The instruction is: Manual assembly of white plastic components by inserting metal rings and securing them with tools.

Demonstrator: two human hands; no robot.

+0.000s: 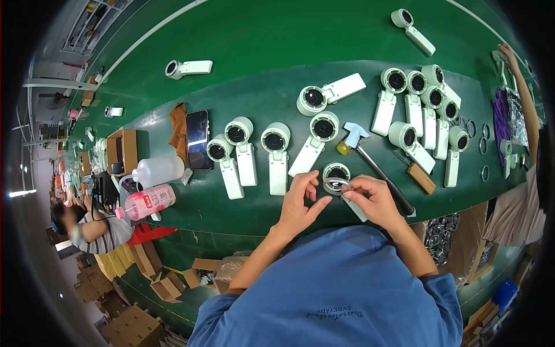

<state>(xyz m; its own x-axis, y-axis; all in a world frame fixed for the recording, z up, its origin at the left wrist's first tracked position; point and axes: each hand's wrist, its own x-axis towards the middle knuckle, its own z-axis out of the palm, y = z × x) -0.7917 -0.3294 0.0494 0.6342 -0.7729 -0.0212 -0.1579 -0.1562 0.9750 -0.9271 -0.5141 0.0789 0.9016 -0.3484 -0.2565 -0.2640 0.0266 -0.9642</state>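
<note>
In front of me lies a white handheld fan unit (354,209) with a round head and flat handle, partly hidden by my right hand (373,199). That hand pinches a shiny silver ring (337,184), tilted over the near rim of the fan's head. On the other side, my left hand (302,202) is beside the head, thumb stretched out and fingers loosely curled, with nothing visible in it. Just beyond stands another white fan unit (307,151). A hammer (381,169) with a pale blue and yellow head lies to the right, its black grip close to my right hand.
More white fan units (276,168) stand left and are clustered at right (428,124). Loose rings (484,146) lie far right, near a wooden-handled tool (421,178). Left are a phone (198,140), bottles (147,202) and a carton (122,151). Other people work at both sides.
</note>
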